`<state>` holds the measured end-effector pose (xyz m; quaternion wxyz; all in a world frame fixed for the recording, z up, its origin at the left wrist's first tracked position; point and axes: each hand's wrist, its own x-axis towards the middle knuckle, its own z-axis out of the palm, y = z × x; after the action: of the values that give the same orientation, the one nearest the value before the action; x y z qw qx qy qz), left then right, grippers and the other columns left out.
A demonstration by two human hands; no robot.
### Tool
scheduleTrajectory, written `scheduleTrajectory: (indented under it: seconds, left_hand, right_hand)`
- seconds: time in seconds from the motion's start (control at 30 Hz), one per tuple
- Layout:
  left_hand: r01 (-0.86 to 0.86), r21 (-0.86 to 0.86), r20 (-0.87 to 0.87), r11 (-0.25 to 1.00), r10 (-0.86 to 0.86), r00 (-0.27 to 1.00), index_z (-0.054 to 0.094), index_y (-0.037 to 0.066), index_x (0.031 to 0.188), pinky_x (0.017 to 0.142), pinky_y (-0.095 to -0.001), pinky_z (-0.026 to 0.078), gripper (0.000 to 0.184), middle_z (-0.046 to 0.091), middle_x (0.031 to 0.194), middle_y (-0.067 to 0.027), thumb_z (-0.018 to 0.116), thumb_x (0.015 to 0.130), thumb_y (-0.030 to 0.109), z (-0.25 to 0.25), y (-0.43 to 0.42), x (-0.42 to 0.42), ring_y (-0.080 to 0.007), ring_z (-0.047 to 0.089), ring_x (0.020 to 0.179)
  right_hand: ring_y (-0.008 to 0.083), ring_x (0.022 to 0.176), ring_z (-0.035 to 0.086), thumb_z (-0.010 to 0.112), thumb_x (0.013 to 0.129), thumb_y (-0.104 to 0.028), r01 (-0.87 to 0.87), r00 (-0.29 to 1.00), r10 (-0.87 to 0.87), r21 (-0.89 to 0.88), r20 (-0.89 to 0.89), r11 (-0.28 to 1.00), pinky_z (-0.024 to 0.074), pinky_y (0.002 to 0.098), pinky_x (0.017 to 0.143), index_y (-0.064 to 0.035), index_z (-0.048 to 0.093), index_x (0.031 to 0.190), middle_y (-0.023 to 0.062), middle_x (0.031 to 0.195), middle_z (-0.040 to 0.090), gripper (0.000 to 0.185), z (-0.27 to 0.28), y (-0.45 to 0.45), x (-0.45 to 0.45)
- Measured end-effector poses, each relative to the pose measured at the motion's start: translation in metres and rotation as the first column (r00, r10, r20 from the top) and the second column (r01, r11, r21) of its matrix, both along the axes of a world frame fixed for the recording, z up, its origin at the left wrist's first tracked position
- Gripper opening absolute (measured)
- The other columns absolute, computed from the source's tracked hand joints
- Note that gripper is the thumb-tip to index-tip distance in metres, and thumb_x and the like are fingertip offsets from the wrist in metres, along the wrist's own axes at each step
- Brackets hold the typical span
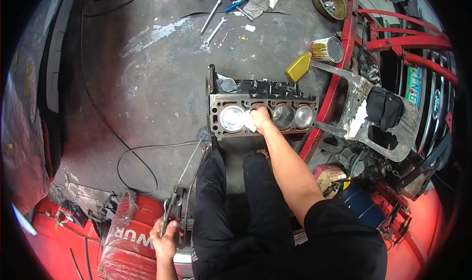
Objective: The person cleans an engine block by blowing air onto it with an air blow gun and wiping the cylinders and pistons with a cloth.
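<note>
The engine block [265, 101] is in front of my knees, its flat deck and row of cylinder bores facing up. My right hand [260, 118] reaches into the second bore from the left, its fingers closed around a white cloth [250, 121]; the fingertips are partly hidden inside. Bright piston crowns show in the other bores, such as the leftmost piston [232, 118]. Low on the left, my left hand [165, 236] is wrapped round the handle of a gun-like metal tool [173, 201]. Its long thin rod points up toward the block's lower left corner.
Right of the block lie a yellow oil bottle [298, 67], a paint can [334, 49] and a red metal frame [339, 81]. A plastic chair [355, 90] carries a black bag [385, 108]. Wrenches [215, 31] are on the floor ahead. A red drum [129, 245] and hose [118, 167] are left.
</note>
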<state>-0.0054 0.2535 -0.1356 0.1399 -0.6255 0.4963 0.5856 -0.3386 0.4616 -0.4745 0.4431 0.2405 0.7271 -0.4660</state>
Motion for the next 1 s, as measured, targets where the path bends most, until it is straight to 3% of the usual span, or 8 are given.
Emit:
scheduleTrajectory:
  seconds: [0.13,0.27,0.37,0.57,0.73,0.77,0.83,1.0]
  left_hand:
    - [-0.043,-0.037,-0.026,0.998,0.042,0.999,0.061,-0.007,0.113,0.056,-0.0265,0.051,0.027,0.071,0.093,-0.0129,0.066,0.093,0.01,0.005,0.015,-0.001,-0.0143,0.062,0.061]
    - [-0.09,-0.044,-0.011,0.995,0.089,0.996,0.061,-0.007,0.114,0.055,-0.0257,0.051,0.026,0.071,0.093,-0.0122,0.065,0.093,0.007,0.008,0.039,0.012,-0.013,0.062,0.061]
    - [-0.141,-0.045,-0.025,0.989,0.14,0.99,0.063,-0.006,0.109,0.055,-0.0255,0.05,0.023,0.071,0.091,-0.0114,0.066,0.092,0.008,0.003,0.062,0.023,-0.013,0.062,0.06]
    - [-0.114,0.024,0.012,0.993,0.114,0.993,0.066,-0.004,0.102,0.055,-0.0249,0.049,0.021,0.064,0.073,-0.0056,0.069,0.091,0.014,-0.004,0.085,0.026,-0.0119,0.059,0.058]
    - [-0.193,0.009,-0.054,0.981,0.193,0.98,0.063,-0.006,0.106,0.057,-0.0266,0.049,0.032,0.071,0.091,-0.0117,0.072,0.089,0.02,-0.008,0.087,0.029,-0.0141,0.061,0.061]
    - [-0.208,-0.005,-0.065,0.978,0.207,0.976,0.063,-0.006,0.106,0.057,-0.0264,0.049,0.033,0.071,0.091,-0.0116,0.072,0.089,0.021,-0.005,0.086,0.029,-0.0139,0.06,0.061]
    - [-0.248,-0.05,-0.091,0.968,0.243,0.966,0.062,-0.006,0.107,0.058,-0.0261,0.049,0.032,0.071,0.093,-0.0114,0.071,0.09,0.021,0.0,0.086,0.036,-0.0132,0.059,0.061]
    - [-0.405,-0.14,-0.121,0.904,0.39,0.913,0.061,-0.005,0.111,0.06,-0.026,0.051,0.028,0.069,0.094,-0.0113,0.069,0.092,0.014,0.019,0.099,0.066,-0.0136,0.06,0.065]
  right_hand:
    - [0.0252,0.057,0.062,0.052,0.083,0.003,0.277,0.961,-0.276,-0.106,0.022,0.955,0.0509,0.04,0.048,0.0043,0.059,0.086,0.0123,0.074,0.062,0.008,0.006,-0.014,0.002]
    - [0.0246,0.063,0.065,0.046,0.092,-0.005,0.933,0.345,-0.919,-0.176,0.189,0.314,0.0554,0.0346,0.056,-0.0002,0.062,0.093,0.0099,0.082,0.065,0.017,-0.029,-0.025,0.004]
    - [0.0214,0.062,0.064,0.043,0.095,-0.008,0.949,0.257,-0.931,-0.247,0.259,0.194,0.0543,0.0315,0.055,-0.0039,0.062,0.091,0.0065,0.079,0.064,0.02,-0.034,-0.022,-0.002]
    - [0.0218,0.058,0.064,0.044,0.093,-0.009,0.767,0.64,-0.677,-0.25,0.363,0.591,0.0513,0.0358,0.047,-0.0054,0.061,0.085,0.0054,0.071,0.062,0.019,-0.026,-0.003,-0.001]
    - [0.0283,0.064,0.068,0.056,0.087,-0.01,-0.037,0.994,0.035,0.021,0.104,0.999,0.0516,0.0419,0.052,0.004,0.07,0.08,0.0159,0.078,0.07,0.021,-0.014,0.0,-0.015]
    - [0.0309,0.075,0.07,0.058,0.085,-0.01,-0.8,0.596,0.801,0.135,0.055,0.585,0.0536,0.0424,0.063,0.0034,0.072,0.088,0.0186,0.088,0.072,0.02,-0.011,-0.005,-0.029]
    - [0.0349,0.106,0.067,0.062,0.08,-0.011,-0.849,-0.444,0.874,0.22,0.194,-0.48,0.0524,0.0407,0.09,-0.0038,0.074,0.107,0.0209,0.113,0.069,0.03,0.042,-0.033,-0.04]
    - [0.0241,0.098,0.072,0.071,0.08,-0.017,-0.228,-0.898,0.363,0.443,0.249,-0.867,0.0555,0.0357,0.08,-0.012,0.078,0.104,0.0098,0.107,0.075,0.026,0.036,-0.032,-0.031]
